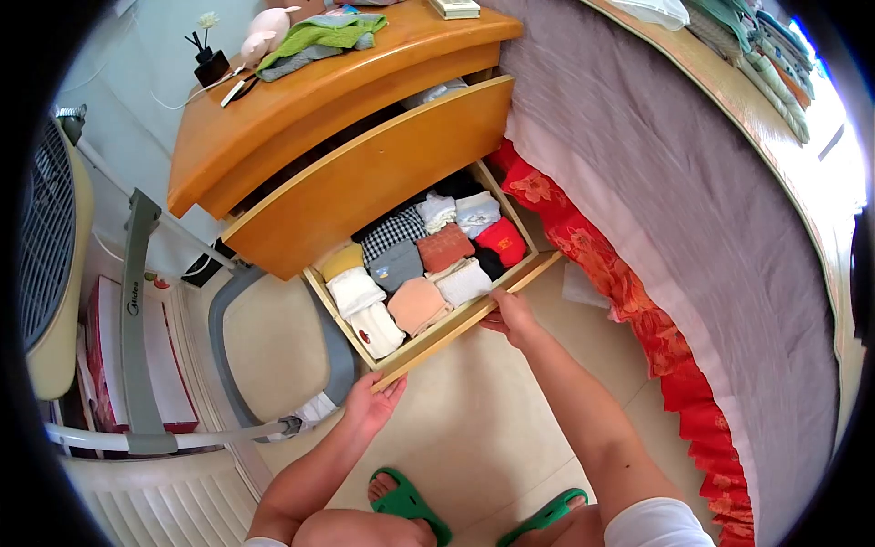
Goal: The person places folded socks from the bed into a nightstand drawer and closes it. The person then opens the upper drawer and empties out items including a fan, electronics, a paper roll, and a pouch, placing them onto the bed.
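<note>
A wooden drawer (428, 345) is pulled out low, full of folded clothes in rows. My left hand (372, 403) grips the left end of its front board, and my right hand (512, 317) holds the same board farther right, thumb over the top edge. Inside lie a peach garment (419, 306), a white one with a small red mark (375, 330), a grey one (396, 265), a rust-coloured one (445, 248), a bright red one (502, 242) and a black-and-white checked one (394, 234). More folded pieces fill the back, partly shadowed.
Above, another drawer (374, 173) of the wooden dresser (365, 73) also stands out. A bed with a red ruffled skirt (638, 319) flanks the right. At left are a grey-rimmed folding frame (223, 328) and a fan (50, 246). Green slippers (410, 506) are on the tiled floor.
</note>
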{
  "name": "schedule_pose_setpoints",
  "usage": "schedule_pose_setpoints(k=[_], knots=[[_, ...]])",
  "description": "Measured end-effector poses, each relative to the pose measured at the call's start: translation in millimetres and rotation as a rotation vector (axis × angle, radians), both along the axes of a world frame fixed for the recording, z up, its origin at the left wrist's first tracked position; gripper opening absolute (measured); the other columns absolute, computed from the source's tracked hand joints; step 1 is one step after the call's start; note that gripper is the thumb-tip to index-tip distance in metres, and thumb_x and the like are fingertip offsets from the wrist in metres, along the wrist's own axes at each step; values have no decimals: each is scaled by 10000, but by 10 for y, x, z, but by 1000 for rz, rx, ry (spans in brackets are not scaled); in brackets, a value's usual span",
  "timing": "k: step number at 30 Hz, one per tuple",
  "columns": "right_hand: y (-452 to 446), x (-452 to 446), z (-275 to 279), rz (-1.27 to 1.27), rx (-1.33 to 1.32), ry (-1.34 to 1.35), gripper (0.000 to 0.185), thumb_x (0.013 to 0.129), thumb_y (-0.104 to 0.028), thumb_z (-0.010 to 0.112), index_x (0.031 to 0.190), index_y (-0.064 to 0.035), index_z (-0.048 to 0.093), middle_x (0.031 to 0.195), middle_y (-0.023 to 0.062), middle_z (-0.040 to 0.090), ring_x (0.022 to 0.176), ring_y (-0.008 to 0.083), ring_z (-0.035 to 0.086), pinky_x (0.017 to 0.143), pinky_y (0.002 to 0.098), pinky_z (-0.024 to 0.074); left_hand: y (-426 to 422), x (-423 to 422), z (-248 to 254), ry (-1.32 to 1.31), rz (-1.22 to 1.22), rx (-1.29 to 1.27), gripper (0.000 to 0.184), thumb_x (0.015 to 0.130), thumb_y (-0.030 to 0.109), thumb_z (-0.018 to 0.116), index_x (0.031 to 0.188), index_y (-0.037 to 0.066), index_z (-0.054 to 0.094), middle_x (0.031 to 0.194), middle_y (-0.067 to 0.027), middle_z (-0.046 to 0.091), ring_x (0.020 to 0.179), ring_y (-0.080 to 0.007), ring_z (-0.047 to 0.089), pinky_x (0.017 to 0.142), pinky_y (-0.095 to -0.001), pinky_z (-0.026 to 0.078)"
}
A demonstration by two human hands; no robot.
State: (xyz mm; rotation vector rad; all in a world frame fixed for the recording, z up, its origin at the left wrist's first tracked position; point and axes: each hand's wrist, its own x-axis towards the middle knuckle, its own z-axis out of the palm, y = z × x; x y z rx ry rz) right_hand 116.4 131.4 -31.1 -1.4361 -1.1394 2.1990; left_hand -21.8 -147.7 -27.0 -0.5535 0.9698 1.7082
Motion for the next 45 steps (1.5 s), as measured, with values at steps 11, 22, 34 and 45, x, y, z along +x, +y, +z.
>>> schedule_pose_setpoints(k=[11,22,34,45], knots=[[-29,26,583,76,202,-92,324,916,-225,544,981,91,576,870,167,684,706,252,714,632,345,609,4,-28,605,-63,-1,-35,412,934,77,447,1289,-132,430,1299,-268,535,1209,-355,559,1058,-408,470],[-23,-47,865,127,297,-200,557,900,-423,642,1039,105,536,876,172,683,707,243,719,608,321,597,-64,-154,1011,-112,22,138,458,961,141,398,1311,-153,404,1319,-290,517,1239,-380,533,1086,-429,440],[160,-671,872,174,629,-169,585,863,-404,686,1117,94,514,928,175,688,759,209,713,662,314,575,255,-608,1083,-87,214,353,654,1038,351,392,1411,-146,187,1451,-297,325,1353,-380,392,1149,-437,353],[425,-903,784,286,447,-89,797,844,-142,638,1448,115,185,1114,192,626,907,208,682,772,292,563,390,-756,1095,-164,367,533,819,1024,511,309,1449,-138,45,1522,-301,195,1415,-407,270,1181,-464,279]])
